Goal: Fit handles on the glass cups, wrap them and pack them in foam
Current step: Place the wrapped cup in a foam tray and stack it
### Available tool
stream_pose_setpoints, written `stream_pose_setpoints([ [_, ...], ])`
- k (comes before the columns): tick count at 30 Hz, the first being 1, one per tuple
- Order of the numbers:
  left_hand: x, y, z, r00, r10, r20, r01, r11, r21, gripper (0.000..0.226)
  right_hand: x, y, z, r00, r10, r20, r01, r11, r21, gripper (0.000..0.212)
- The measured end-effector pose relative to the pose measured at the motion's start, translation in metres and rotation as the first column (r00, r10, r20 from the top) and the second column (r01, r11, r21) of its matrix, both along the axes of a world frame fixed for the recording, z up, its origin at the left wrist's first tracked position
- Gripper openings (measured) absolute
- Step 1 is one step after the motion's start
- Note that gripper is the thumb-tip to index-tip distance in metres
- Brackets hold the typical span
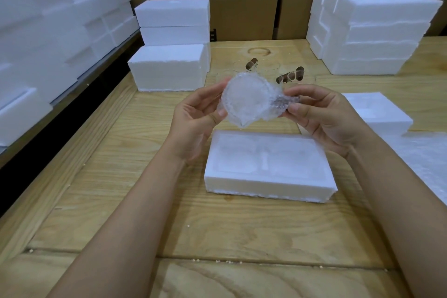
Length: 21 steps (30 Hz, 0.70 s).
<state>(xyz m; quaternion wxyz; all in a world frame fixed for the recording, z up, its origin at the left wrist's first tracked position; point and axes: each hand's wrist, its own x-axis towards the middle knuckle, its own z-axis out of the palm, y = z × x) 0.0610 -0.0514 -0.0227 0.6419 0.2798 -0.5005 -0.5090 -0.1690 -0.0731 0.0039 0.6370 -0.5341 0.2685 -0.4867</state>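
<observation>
Wrapped cup was in the air between both hands, over the far edge of the foam tray, which sat on the tabletop.

Handling, my read:
- Glass under bubble wrap, so light, rigid and fragile.
- The wrap was soft and probably slick, and I expected the cup could shift inside it if squeezed loosely.
- I couldn't tell whether the wrap ends were fixed, since they looked bunched rather than taped.
- I judged the handle joint the weak spot. Take the weight on the round body and use the handle only to steer.

Grip:
- Left hand held the body, thumb on the near face and fingers behind the rim. The grip was medium-wide, spanning the cup.
- Right hand pinched the wrapped handle between thumb and fingertips, a narrow grip closed on the wrap.

The tray showed two shallow recesses side by side. I'd have lowered the cup in body-first, with the handle turned toward the centre channel.

Bare cups with brown handles lay on the tabletop behind, well apart from the tray.
</observation>
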Motion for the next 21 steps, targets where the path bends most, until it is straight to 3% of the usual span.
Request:
stream_pose_setpoints([
  [5, -0.0005, 0.0016, 0.0008, 1.000, 0.013, -0.009, -0.013, 1.000, 0.026, 0.044, -0.0009, -0.0005, 0.0004, 1.000, 0.003, -0.013, -0.004, 1.000, -0.019, 0.026],
  [12, 0.0002, 0.0037, 0.0067, 0.993, 0.053, 0.105, -0.055, 0.998, 0.021, 0.041, 0.0048, 0.0035, 0.0074, 0.997, -0.071, 0.016, 0.072, 0.995, -0.071, 0.026],
  [17, -0.0026, 0.0071, 0.0094, 0.985, 0.039, 0.166, -0.046, 0.998, 0.042, 0.081, 0.0076, 0.0041, 0.0091, 0.990, -0.141, -0.029, 0.139, 0.988, -0.059, 0.032],
  [21, -0.0020, 0.0075, 0.0085, 0.974, 0.011, 0.228, -0.025, 0.998, 0.058, 0.078, 0.0046, 0.0056, 0.0083, 0.986, -0.123, -0.109, 0.117, 0.991, -0.057, 0.022],
])
